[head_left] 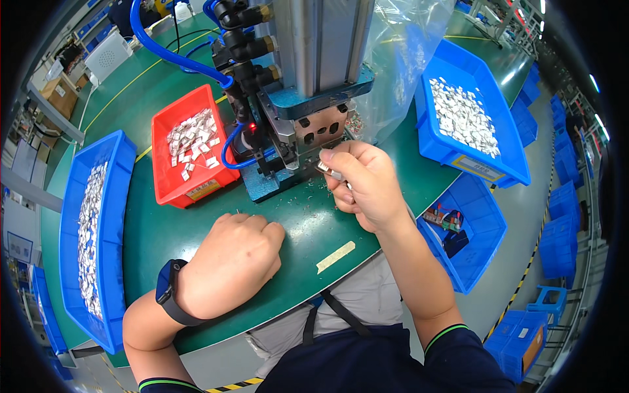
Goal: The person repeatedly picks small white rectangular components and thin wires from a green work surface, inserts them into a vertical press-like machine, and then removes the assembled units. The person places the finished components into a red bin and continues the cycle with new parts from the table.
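Note:
My right hand [368,185] is closed round small white-and-silver parts [329,171], pinched between thumb and fingers; their exact kind is too small to tell. It is just in front of the metal die [321,129] of a pneumatic press [318,59]. My left hand [234,254] rests on the green table with its fingers curled under. Whatever those fingers may hold is hidden. A red bin [167,134] with several small white pieces [196,137] stands left of the press, beyond my left hand.
A long blue bin [115,262] of small parts stands at the left. At the right is a blue bin [436,141] of white pieces; below it, another blue bin [481,252] holds odd items. Blue air hoses [164,59] run to the press. Tape [336,257] marks the table's front.

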The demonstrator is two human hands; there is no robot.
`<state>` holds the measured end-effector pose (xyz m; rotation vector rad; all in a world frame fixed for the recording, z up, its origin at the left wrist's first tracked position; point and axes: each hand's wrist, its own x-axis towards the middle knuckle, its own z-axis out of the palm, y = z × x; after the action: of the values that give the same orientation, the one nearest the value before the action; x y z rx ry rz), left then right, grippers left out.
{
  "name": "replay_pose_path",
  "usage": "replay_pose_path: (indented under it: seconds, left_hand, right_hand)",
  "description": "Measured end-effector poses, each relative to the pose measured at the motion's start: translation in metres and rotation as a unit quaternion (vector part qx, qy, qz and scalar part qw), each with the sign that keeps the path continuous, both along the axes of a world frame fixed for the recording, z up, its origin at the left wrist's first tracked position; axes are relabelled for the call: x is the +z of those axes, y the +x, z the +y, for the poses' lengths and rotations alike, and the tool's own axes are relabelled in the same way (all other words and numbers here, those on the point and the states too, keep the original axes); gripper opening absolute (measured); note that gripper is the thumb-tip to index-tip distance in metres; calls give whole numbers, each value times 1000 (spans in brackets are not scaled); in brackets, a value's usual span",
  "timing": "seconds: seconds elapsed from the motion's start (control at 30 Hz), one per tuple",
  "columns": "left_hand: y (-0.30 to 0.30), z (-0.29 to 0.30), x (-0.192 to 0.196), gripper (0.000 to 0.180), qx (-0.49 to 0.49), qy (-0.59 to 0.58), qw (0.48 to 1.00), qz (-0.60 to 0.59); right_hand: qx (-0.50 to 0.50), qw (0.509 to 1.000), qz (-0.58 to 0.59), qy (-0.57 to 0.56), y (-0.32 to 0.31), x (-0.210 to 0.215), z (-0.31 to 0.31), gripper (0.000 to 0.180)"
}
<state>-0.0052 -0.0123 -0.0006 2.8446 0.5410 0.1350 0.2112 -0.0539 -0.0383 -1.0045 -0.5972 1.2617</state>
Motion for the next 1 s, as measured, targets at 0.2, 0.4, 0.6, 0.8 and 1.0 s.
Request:
replay_pose_path:
  seconds: [0.2, 0.4, 0.6, 0.8, 1.0]
  left_hand:
    - [3, 3, 4, 7, 13, -27, 999, -32]
    - [7, 7, 8, 9, 47, -110, 988, -98]
    - [11, 20, 0, 14, 107, -388, 897, -184]
    - [14, 20, -3, 18, 117, -505, 819, -245]
    - [15, 20, -14, 15, 108, -457, 838, -278]
  right_hand:
    - [19, 1000, 10, -4, 3, 1, 1, 11]
    - [31, 999, 15, 2, 2, 0, -3, 9]
    - [145, 989, 25, -19, 6, 1, -5, 18]
    - [176, 983, -33, -31, -1, 4, -6, 19]
    - [198, 978, -68, -9, -1, 4, -7, 23]
